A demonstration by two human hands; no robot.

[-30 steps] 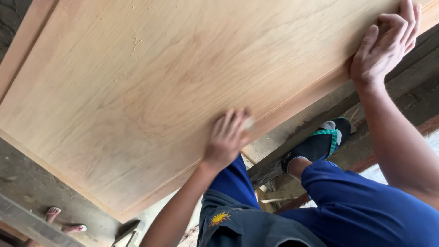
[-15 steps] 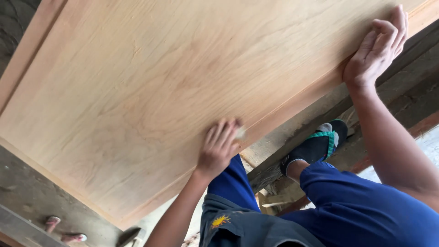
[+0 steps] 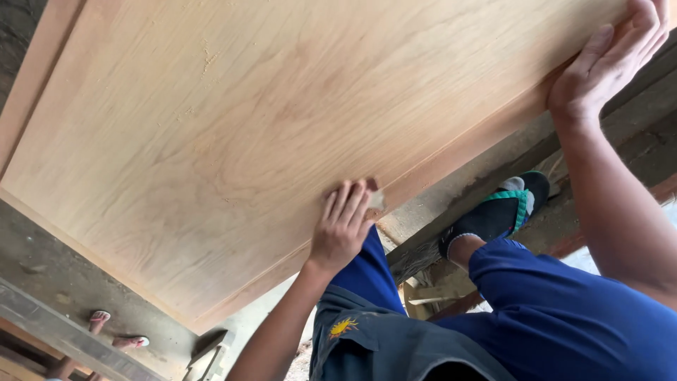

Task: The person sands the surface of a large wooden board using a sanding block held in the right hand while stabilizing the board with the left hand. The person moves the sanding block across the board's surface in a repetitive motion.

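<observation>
Sanding by hand looks like the work here: the left hand (image 3: 343, 227) presses a small pale scrap, likely sandpaper (image 3: 376, 200), flat against the large light-brown wooden panel (image 3: 268, 127), with fingers curled over the scrap just inside the panel's near long edge. The right hand (image 3: 606, 63) lies open and flat on the same near edge at the far right corner, fingers spread along the raised border strip, holding nothing and steadying the board.

The panel fills most of the view and sits tilted in frame, its framed border visible along the left and lower edges; whatever counter carries it is hidden beneath.

Progress, as a judgement: the broad face looks smooth and even, grain clear, with only a few specks of dust or filler near the upper left. The rubbing spot is right at the near border, so the middle seems mostly done, with edge strips and corners probably left. Cannot tell how finished the far side is, since it runs out of view.

Below the panel are blue trousers (image 3: 557, 310), a dark apron with a small yellow print (image 3: 395, 346), and a foot in a black sock and green-strapped sandal (image 3: 497, 212) resting on a rough timber beam (image 3: 465, 219). Another person's feet in pink sandals (image 3: 116, 331) stand on the grey concrete floor (image 3: 42, 254) at lower left.
</observation>
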